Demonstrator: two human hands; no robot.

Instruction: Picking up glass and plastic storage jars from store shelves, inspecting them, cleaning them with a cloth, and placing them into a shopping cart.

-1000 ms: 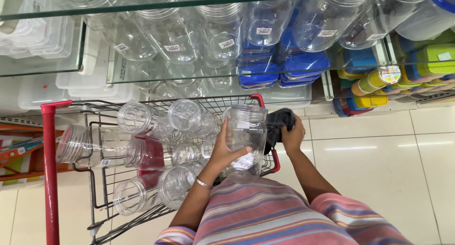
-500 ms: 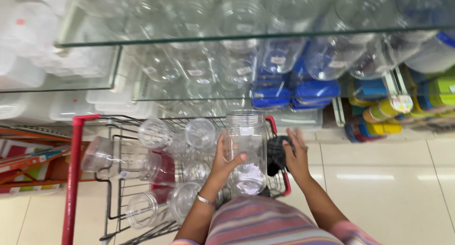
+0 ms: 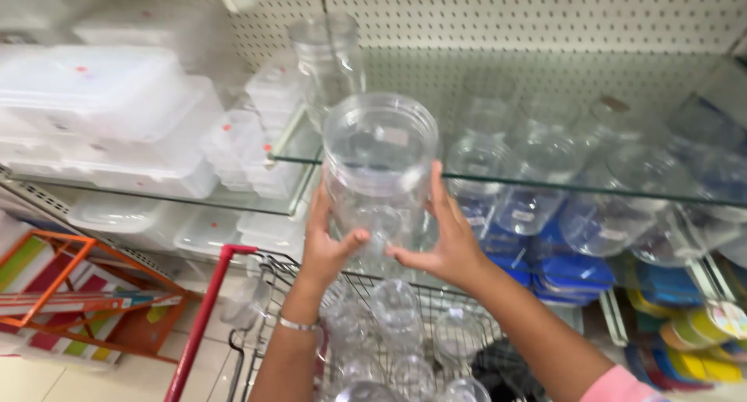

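A large clear plastic jar (image 3: 379, 162) is held up in front of the glass shelf (image 3: 545, 182), gripped on both sides. My left hand (image 3: 325, 242) presses its left side, with a bracelet on the wrist. My right hand (image 3: 442, 242) holds its right side, fingers pointing up. Below the hands is a wire shopping cart (image 3: 257, 324) with a red frame, loaded with several more clear jars (image 3: 397, 308).
The glass shelf carries several clear jars, one tall jar (image 3: 327, 59) behind the held one. White plastic boxes (image 3: 117, 114) fill the shelves at left. Blue-lidded containers (image 3: 568, 273) and yellow ones (image 3: 700, 332) sit low at right. An orange rack (image 3: 70, 293) stands at lower left.
The jar has been lifted from over the cart up to shelf height. Both hands now grip it, and my view has tilted upward toward the shelves.
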